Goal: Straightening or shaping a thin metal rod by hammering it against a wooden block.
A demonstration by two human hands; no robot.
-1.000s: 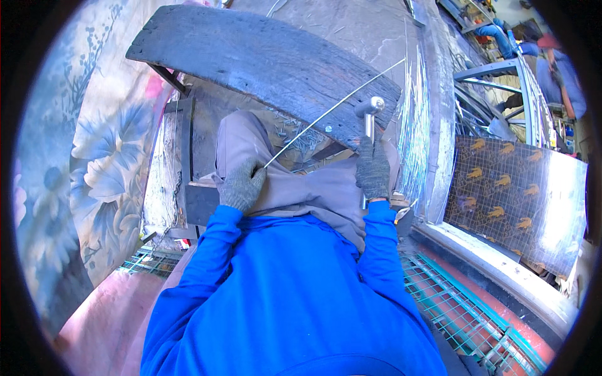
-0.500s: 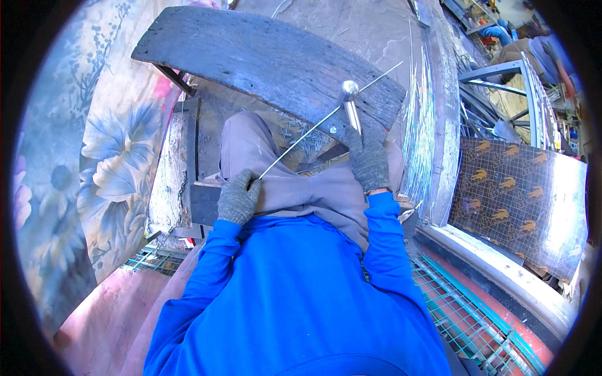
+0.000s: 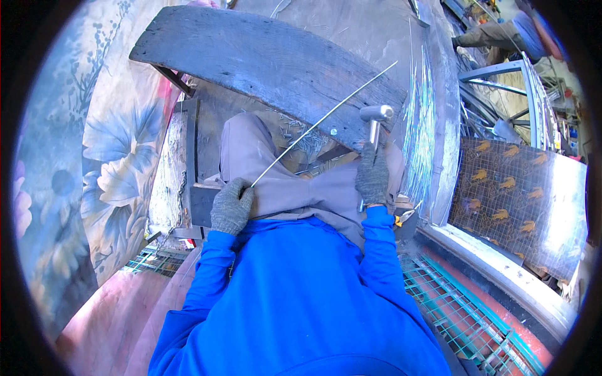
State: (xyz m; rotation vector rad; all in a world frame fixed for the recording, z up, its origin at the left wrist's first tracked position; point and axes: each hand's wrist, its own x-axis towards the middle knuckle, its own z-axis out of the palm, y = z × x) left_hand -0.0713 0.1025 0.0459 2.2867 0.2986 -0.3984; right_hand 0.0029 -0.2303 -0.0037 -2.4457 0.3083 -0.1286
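Note:
My left hand (image 3: pixel 231 207), in a grey knitted glove, is closed around the near end of a long thin metal rod (image 3: pixel 315 125). The rod slants up and to the right across a dark wooden bench (image 3: pixel 251 56). In its matching glove, my right hand (image 3: pixel 374 175) grips a hammer (image 3: pixel 376 114) by its metal handle, with the head pointing away from me. The hammer head is off to the right of the rod and apart from it. A small round shiny spot (image 3: pixel 333 131) shows on the bench's near edge, close to the rod.
Several short cut metal pieces (image 3: pixel 304 141) lie beneath the bench. A bundle of thin rods (image 3: pixel 419 125) stretches along the right. Beyond it are a metal frame (image 3: pixel 533 100), a patterned board (image 3: pixel 495 194) and another person (image 3: pixel 501 34). Flowered cloth (image 3: pixel 119 150) hangs at left.
The hammer has moved right and toward me, away from the rod, and its head has turned. My left hand has shifted slightly nearer with the rod. The other person has moved.

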